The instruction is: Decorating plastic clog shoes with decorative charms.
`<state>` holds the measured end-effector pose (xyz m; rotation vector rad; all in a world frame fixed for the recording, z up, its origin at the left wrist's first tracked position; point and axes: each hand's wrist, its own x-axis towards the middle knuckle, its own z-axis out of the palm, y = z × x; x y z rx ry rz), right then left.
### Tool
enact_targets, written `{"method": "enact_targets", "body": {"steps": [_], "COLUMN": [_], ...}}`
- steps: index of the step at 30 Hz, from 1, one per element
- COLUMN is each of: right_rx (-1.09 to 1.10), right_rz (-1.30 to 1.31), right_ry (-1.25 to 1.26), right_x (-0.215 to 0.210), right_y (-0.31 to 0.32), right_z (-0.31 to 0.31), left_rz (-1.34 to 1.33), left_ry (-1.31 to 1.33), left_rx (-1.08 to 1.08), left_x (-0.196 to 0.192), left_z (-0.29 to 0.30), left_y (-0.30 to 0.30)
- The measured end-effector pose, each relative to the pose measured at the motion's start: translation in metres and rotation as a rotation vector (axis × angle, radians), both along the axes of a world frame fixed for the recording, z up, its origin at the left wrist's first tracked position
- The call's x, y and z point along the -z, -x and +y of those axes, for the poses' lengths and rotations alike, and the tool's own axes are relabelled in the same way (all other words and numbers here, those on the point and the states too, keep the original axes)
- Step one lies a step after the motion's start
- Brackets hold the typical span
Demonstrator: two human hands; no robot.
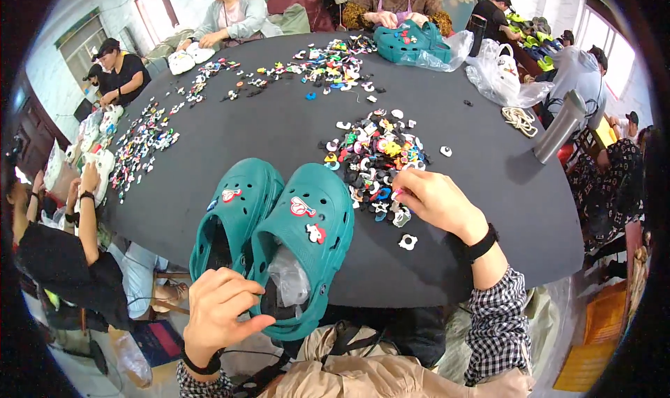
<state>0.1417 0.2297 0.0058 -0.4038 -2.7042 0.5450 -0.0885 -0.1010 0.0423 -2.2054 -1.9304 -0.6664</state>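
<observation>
The right hand's thumb and forefinger were nearly together at the charm pile — whether around a charm, I couldn't tell. The left hand curled loosely, thumb apart, beside the right clog's heel; its grip was unclear. Both clogs sat at the table's near edge. Good work likely meant lifting one charm cleanly — and steadying the shoe.

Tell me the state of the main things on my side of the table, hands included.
Left clog: sole down, red-and-white charm on toe.
Right clog: two charms fitted, clear plastic inside.
Charm pile: loose, heaped.
Metal flask: standing.
Rope: bundled.
Left hand: by clog heels, thumb apart.
Right hand: fingertips at pile.
</observation>
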Motion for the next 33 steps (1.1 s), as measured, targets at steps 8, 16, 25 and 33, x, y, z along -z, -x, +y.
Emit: {"method": "enact_targets", "body": {"steps": [8,16,25,33], "right_rx": [0.112,0.079,0.111,0.065], "right_rz": [0.071,0.144,0.235,0.235], "right_ry": [-0.034,-0.014,0.399,0.449], "right_x": [0.004,0.002,-0.011,-0.007], "right_y": [-0.003,-0.003,0.001,-0.001], "right_z": [0.009,0.010,-0.002,-0.002], "left_rz": [0.014,-1.262,-2.050,-2.027], "left_ry": [0.007,-0.005,-0.029,0.031], "left_rx": [-0.118,-0.004,0.045,0.096], "left_x": [-0.014,-0.003,-0.001,-0.005], "left_z": [-0.003,0.014,0.026,0.047], "left_y": [-0.014,-0.064,-0.048,-0.049]}}
